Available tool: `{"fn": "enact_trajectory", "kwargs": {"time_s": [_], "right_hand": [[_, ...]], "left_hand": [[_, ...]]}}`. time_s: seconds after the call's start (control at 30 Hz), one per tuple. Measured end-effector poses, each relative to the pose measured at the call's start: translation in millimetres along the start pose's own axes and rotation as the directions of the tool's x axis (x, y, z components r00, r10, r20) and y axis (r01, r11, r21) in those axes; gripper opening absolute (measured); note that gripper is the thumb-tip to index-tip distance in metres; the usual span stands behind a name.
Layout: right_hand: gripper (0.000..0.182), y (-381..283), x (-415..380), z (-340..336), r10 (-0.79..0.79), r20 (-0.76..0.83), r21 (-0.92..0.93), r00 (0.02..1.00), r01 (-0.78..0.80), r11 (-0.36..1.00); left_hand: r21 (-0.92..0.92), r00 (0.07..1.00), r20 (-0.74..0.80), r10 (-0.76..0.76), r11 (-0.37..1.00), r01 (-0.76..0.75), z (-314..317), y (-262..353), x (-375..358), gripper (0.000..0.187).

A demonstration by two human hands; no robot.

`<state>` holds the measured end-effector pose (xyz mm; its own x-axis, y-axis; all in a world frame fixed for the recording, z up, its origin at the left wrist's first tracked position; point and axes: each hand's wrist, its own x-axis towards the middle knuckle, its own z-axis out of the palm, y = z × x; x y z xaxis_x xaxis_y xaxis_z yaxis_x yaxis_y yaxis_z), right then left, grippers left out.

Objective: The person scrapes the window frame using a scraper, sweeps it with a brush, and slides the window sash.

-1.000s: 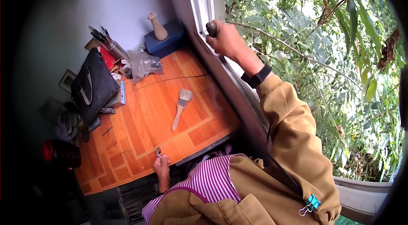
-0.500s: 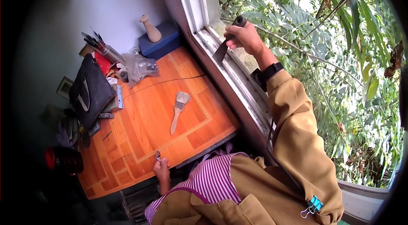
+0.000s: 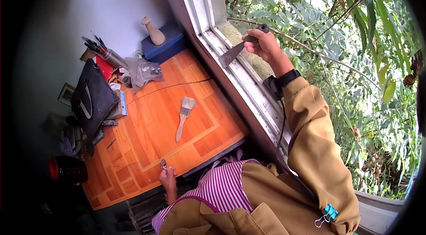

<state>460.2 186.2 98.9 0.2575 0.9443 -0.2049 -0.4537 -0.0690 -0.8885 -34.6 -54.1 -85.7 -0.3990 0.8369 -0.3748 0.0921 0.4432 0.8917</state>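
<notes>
My right hand (image 3: 262,46) is closed around the dark handle of a putty knife (image 3: 233,54). The flat blade slants down and left, its wide end at the white window track (image 3: 248,85); whether it touches is hard to tell. At the near edge of the wooden table (image 3: 146,133), my left hand (image 3: 168,178) grips a small shiny metal thing with a rounded end, like a spoon (image 3: 163,163). A flat paintbrush (image 3: 184,115) with pale bristles lies on the tabletop between the two hands.
A blue box (image 3: 164,44) with a wooden pestle-shaped piece (image 3: 153,31) on it stands in the corner. Along the wall are a metal cup of brushes (image 3: 113,56), a plastic bag (image 3: 143,73) and a black bag (image 3: 91,88). Leafy branches (image 3: 319,35) hang outside the open window.
My right hand has shifted slightly right and down. The putty knife has tipped from steep to a flatter slant, with its blade still by the track. My left hand has barely moved.
</notes>
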Motion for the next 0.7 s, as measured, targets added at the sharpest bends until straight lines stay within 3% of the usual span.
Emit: {"fn": "enact_trajectory", "kwargs": {"time_s": [0.03,0.17,0.23,0.27,0.3,0.37,0.4,0.5,0.7], "right_hand": [[0.016,1.3,2.7,-4.2,-0.001,0.000,0.001,1.000,0.001,1.000],[0.016,-9.0,32.4,-34.8,-0.089,0.025,0.289,0.996,0.078,0.954],[0.016,-31.0,29.2,-31.6,-0.280,-0.224,0.325,0.933,0.343,0.881],[0.017,-39.0,23.1,-28.7,-0.366,-0.231,0.262,0.902,0.420,0.869],[0.017,-44.8,16.3,-23.8,-0.366,-0.231,0.263,0.901,0.420,0.869],[0.018,-50.5,-0.6,-10.6,-0.236,0.001,-0.027,0.972,0.236,0.971],[0.020,-49.6,-8.6,-1.3,-0.213,0.000,-0.113,0.977,0.212,0.971],[0.019,-38.7,-6.0,4.6,-0.184,0.018,-0.209,0.983,0.183,0.961],[0.017,-26.8,-1.4,14.6,-0.171,0.044,-0.228,0.984,0.176,0.958]], "left_hand": [[0.005,1.000,-0.004,0.004,1.000,-0.004,0.0,-0.5,0.4,0.019],[0.002,1.000,0.008,0.017,1.000,-0.017,-0.9,1.0,0.2,0.020],[0.024,1.000,-0.003,-0.002,1.000,0.002,0.7,5.3,-2.8,0.020],[0.024,1.000,-0.003,-0.003,1.000,0.003,0.5,3.6,-2.4,0.020],[0.032,1.000,-0.011,-0.008,0.999,0.008,-0.5,1.0,-0.8,0.021],[0.044,1.000,-0.013,-0.011,0.999,0.012,-0.1,0.0,0.5,0.021],[0.052,1.000,-0.016,-0.019,0.998,0.020,0.1,1.6,-0.3,0.021],[0.067,1.000,-0.018,-0.023,0.997,0.024,1.2,7.2,-2.8,0.022],[0.067,1.000,-0.004,0.001,0.998,0.000,1.5,9.3,-4.3,0.023]]}}
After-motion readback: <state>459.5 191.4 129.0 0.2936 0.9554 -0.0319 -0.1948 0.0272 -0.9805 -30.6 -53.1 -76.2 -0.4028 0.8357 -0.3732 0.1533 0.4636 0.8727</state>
